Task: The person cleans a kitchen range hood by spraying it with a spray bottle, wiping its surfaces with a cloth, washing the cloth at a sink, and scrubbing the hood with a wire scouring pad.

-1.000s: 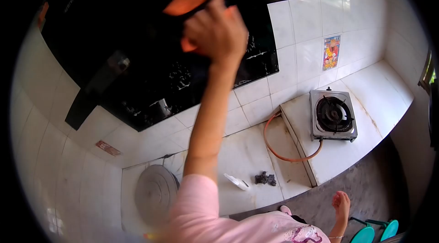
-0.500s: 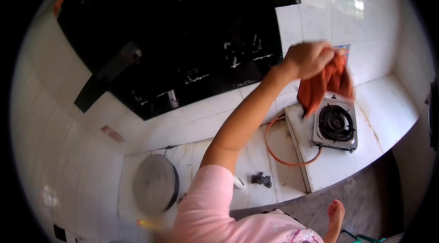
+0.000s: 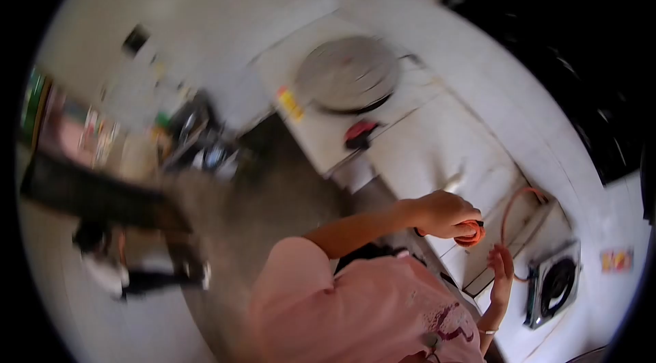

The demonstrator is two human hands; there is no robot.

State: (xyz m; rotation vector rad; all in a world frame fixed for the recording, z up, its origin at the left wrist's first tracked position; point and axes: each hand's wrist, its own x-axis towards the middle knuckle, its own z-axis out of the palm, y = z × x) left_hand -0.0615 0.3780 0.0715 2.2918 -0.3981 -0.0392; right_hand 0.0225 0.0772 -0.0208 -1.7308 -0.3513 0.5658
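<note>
Over the near edge of the counter [image 3: 424, 137], the left hand [image 3: 443, 214] is closed round a bunched orange cloth [image 3: 469, 234], likely light, limp and soft, best gripped by its gathered folds. The right hand [image 3: 502, 266], near it, is loosely curled, seemingly holding nothing. Farther off, a round grey lid [image 3: 347, 74] lies towards the counter's far corner.

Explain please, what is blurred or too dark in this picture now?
Head view: motion blur smears the round grey lid and background person, while the left hand looks sharper; head view: the range hood is mostly black, and dark vignetting covers the corners.
</note>
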